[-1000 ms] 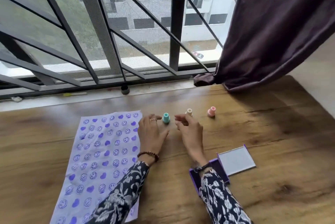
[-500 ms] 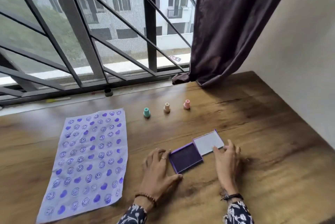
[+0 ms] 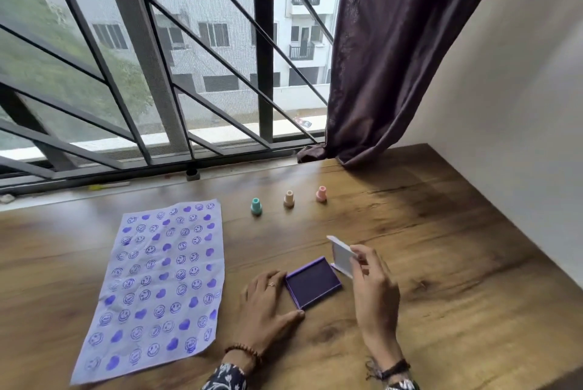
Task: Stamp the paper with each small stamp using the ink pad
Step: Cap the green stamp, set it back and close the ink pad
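A white paper (image 3: 157, 282) covered in purple smiley and heart prints lies flat on the left of the wooden table. Three small stamps stand upright in a row behind it: teal (image 3: 256, 206), beige (image 3: 289, 199) and pink (image 3: 321, 193). The purple ink pad (image 3: 315, 282) lies open near the front. My left hand (image 3: 268, 307) rests flat on the table, touching the pad's left edge. My right hand (image 3: 372, 282) pinches the pad's white lid (image 3: 340, 255), which is raised about halfway on its hinge.
The wooden table (image 3: 441, 263) meets a white wall on the right and a barred window at the back. A dark curtain (image 3: 394, 58) hangs down onto the back right corner. A small dark cap (image 3: 192, 173) sits on the sill.
Both hands left the stamps and came to the ink pad. The lid, flat on the table half a second ago, is now lifted by my right hand.
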Motion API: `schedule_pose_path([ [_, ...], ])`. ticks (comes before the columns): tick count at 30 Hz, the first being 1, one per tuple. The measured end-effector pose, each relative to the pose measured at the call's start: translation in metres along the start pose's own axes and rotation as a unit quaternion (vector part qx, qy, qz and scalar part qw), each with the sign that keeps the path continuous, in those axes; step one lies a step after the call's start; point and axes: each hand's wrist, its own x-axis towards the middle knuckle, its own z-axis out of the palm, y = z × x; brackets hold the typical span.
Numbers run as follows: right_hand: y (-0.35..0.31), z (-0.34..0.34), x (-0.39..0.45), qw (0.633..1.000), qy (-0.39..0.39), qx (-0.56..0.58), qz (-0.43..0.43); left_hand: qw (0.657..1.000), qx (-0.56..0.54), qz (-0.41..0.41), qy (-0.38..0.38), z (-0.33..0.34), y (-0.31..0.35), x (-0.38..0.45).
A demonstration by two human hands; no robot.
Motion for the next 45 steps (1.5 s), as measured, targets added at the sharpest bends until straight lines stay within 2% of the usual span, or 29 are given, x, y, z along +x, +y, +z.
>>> schedule_pose_path([
  [4,-0.010,0.005,-0.037,0.985,-0.053,-0.074,-0.147,1.000,-0.024,0.012,0.004,-0.002,-0.006,-0.003],
  [7,-0.002,0.011,-0.057,0.972,-0.092,-0.100,-0.190,0.999,-0.035,0.019,0.021,-0.002,-0.007,-0.004],
  [11,-0.001,0.015,-0.059,0.971,-0.142,-0.095,-0.164,0.999,-0.029,0.021,0.024,0.000,-0.007,-0.005],
  [14,-0.003,0.018,-0.050,0.983,-0.160,-0.066,-0.059,0.999,-0.025,0.021,0.025,0.001,-0.008,-0.004],
  [16,-0.003,0.024,-0.043,0.976,-0.202,-0.078,0.006,0.999,-0.029,0.018,0.028,0.001,-0.008,-0.004],
  [19,-0.005,0.031,-0.036,0.963,-0.250,-0.089,0.050,0.999,-0.030,0.020,0.028,0.001,-0.008,-0.005],
  [35,-0.004,0.024,-0.047,0.972,-0.231,-0.035,0.029,0.999,-0.036,0.032,-0.002,-0.006,-0.007,-0.004],
  [45,0.000,0.032,-0.033,0.958,-0.287,-0.020,0.012,0.999,-0.042,0.027,-0.005,-0.007,-0.007,-0.004],
])
